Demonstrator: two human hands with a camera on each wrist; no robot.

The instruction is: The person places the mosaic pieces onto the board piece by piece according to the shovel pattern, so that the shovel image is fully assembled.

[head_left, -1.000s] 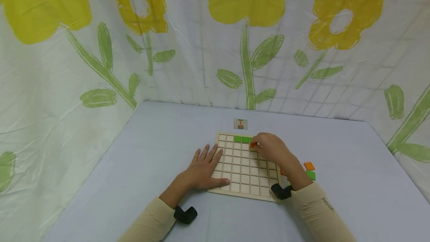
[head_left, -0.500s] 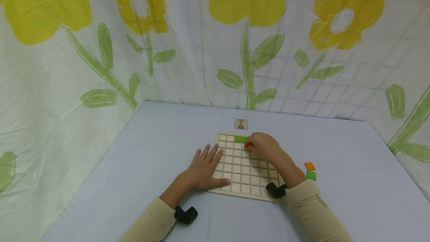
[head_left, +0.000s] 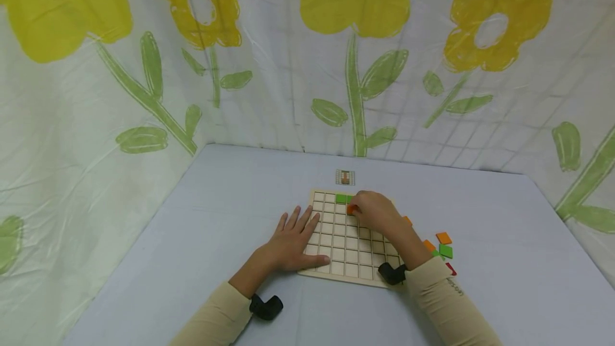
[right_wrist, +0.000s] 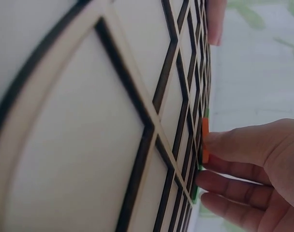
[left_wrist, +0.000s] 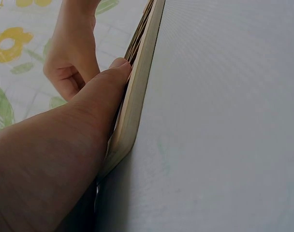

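A wooden grid board (head_left: 351, 256) with square cells lies on the table. My left hand (head_left: 290, 244) rests with spread fingers on its left side, the thumb reaching over the lower cells. Up near the top row, my right hand (head_left: 377, 211) pinches an orange square tile (head_left: 352, 209) at the second row. The right wrist view shows that orange tile (right_wrist: 205, 140) standing on edge or tilted under the thumb, at the grid's surface. Green tiles (head_left: 341, 198) sit in top-row cells; the right hand hides the cells further right.
Loose tiles lie right of the board: an orange tile (head_left: 444, 238), a green tile (head_left: 446, 251), a red tile (head_left: 450, 268) partly behind the sleeve, and others. A small picture card (head_left: 345, 177) lies beyond the board's far edge. A flowered curtain (head_left: 269, 95) hangs behind the table.
My right hand has shifted left along the upper rows, carrying the orange tile to the cell area below the green tiles. More loose tiles show beside the forearm. The left hand stays put.
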